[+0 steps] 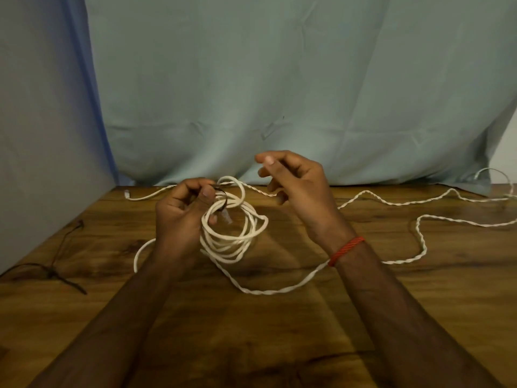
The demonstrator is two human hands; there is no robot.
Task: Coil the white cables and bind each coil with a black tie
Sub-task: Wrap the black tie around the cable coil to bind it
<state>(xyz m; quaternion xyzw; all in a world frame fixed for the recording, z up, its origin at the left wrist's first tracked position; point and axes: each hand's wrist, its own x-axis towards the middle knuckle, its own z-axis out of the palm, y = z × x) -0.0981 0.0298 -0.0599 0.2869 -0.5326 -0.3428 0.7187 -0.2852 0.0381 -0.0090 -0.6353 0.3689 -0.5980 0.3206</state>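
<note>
A coil of white cable (237,236) hangs from my left hand (181,211) above the wooden table (279,331). That hand grips the top of the coil, where a black tie (222,203) wraps the strands and a clear plug end sticks out below it. My right hand (296,180) hovers just right of the coil with fingers loosely curled and nothing in them. A loose white twisted cable (419,219) trails from the coil across the table to the right. Another white cable end (145,196) lies at the far left.
Spare black ties (56,271) lie near the table's left edge. A pale blue cloth (279,93) hangs behind the table, and a grey wall stands on the left. A red thread band circles my right wrist (347,249).
</note>
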